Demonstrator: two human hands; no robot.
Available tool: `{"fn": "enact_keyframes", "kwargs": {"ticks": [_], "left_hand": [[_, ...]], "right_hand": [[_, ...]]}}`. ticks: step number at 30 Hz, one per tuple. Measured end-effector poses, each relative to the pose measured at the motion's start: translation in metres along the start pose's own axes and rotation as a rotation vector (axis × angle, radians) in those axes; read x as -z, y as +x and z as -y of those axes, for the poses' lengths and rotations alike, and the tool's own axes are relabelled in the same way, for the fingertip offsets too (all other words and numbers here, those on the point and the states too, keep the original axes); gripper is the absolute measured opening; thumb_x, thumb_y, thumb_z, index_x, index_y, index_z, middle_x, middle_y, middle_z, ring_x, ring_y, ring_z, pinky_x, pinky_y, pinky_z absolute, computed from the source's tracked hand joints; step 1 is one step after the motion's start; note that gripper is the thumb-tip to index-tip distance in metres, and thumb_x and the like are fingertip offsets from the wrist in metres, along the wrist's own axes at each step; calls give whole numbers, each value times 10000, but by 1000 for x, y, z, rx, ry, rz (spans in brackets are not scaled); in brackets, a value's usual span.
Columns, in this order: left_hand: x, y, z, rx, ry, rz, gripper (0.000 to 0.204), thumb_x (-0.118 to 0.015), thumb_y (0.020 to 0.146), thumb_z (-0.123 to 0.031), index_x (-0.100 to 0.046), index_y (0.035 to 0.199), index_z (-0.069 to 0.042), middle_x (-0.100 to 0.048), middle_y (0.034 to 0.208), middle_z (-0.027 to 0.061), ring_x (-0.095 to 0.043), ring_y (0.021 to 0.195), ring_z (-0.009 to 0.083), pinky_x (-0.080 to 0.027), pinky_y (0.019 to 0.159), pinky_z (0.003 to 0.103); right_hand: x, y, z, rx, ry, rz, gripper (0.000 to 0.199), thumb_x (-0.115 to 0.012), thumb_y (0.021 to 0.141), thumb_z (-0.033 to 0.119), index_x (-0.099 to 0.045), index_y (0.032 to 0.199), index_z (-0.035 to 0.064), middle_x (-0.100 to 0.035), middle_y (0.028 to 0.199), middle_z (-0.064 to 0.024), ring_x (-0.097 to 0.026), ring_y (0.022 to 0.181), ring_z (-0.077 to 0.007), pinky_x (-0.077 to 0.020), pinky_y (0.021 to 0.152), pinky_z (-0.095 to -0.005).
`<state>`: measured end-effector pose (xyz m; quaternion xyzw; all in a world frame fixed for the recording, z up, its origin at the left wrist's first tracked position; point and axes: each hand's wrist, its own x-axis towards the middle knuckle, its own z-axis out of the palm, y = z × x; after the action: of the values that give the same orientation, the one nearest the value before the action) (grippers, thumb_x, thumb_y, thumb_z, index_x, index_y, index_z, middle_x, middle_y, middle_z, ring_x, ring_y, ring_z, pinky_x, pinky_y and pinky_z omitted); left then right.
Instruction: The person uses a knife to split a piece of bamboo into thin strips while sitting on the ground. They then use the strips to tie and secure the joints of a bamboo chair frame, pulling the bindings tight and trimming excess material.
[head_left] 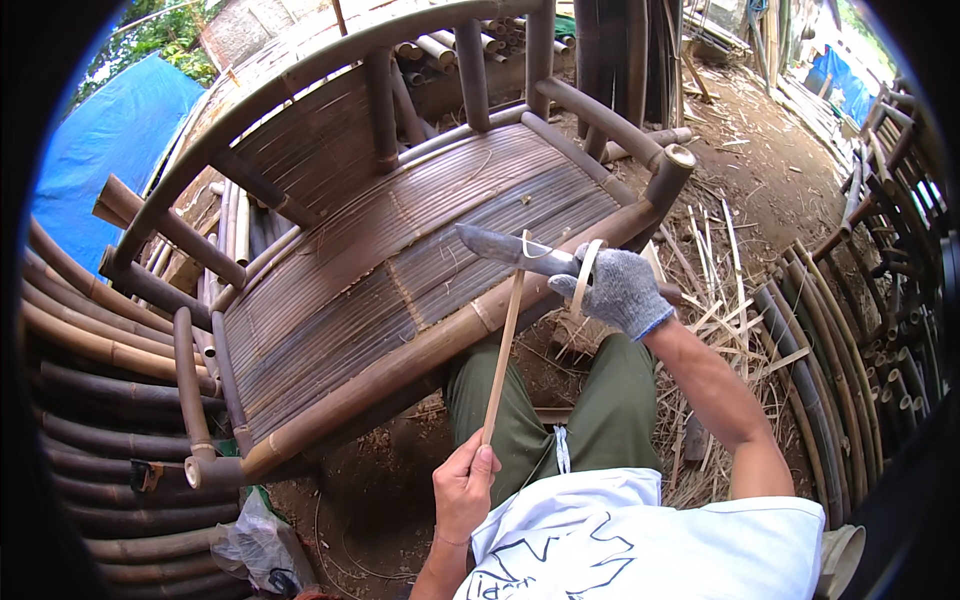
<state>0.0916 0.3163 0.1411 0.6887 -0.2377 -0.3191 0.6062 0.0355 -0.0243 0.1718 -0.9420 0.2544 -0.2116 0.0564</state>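
Observation:
My bare left hand point(466, 476) is closed around the lower end of a thin bamboo strip point(506, 350), which slants up in front of my knees. My right hand point(622, 292), in a grey knitted glove, grips a large knife point(503, 251); its handle is hidden in the fist. The blade points left and lies against the top of the strip, where a pale shaving curls over it. A looped pale sliver point(586, 275) hangs by the gloved fingers. Just beyond both hands stands a dark bamboo bench point(390, 355) with a slatted seat and curved back.
Dark bamboo poles point(130, 445) are stacked at the left, with a plastic bag point(262, 545) near them. Loose shavings and strips point(725, 330) litter the dirt on my right, beside more leaning poles point(815, 345). A blue tarp point(120, 140) covers something at the far left.

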Motion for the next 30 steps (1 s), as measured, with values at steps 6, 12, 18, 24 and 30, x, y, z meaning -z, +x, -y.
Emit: {"fn": "enact_keyframes", "kwargs": {"ticks": [6, 12, 18, 24, 30], "left_hand": [[24, -35, 3, 150, -125, -6, 385, -532, 1038, -134, -565, 1373, 51, -603, 698, 36, -477, 509, 46, -345, 436, 187], [-22, 41, -52, 122, -425, 62, 414, -498, 1058, -109, -504, 1461, -17, -578, 717, 7, -431, 504, 28, -348, 432, 192], [-27, 13, -39, 56, -242, 64, 405, -495, 1043, -71, -531, 1440, 6, -524, 667, -9, -416, 524, 34, -339, 464, 193], [-20, -36, -12, 93, -312, 140, 412, -495, 1037, -60, -515, 1440, 26, -547, 661, 4, -422, 516, 39, -335, 461, 193], [-16, -13, -12, 91, -315, 343, 385, -488, 1046, -101, -510, 1409, 26, -626, 822, 57, -536, 573, 74, -445, 518, 216]], "right_hand": [[13, 25, -101, -181, -60, -210, 97, -629, 936, 169, -647, 987, 89, -669, 854, -134, -673, 720, -304, -553, 602, -416], [26, -47, 69, 291, 210, -38, 556, -714, 787, 663, -650, 823, 112, -625, 647, -108, -670, 592, -306, -546, 533, -416], [18, -25, 44, 168, 150, -139, 269, -759, 819, 340, -614, 815, 114, -606, 773, -99, -630, 605, -331, -530, 519, -404], [21, 25, -82, -32, 598, -208, 401, -623, 1002, 389, -604, 1170, 24, -549, 673, -51, -594, 554, -181, -510, 473, -346], [58, 9, 58, -469, 1246, 42, 183, -662, 950, 227, -644, 935, 46, -569, 656, 3, -564, 570, -71, -477, 499, -246]]}}
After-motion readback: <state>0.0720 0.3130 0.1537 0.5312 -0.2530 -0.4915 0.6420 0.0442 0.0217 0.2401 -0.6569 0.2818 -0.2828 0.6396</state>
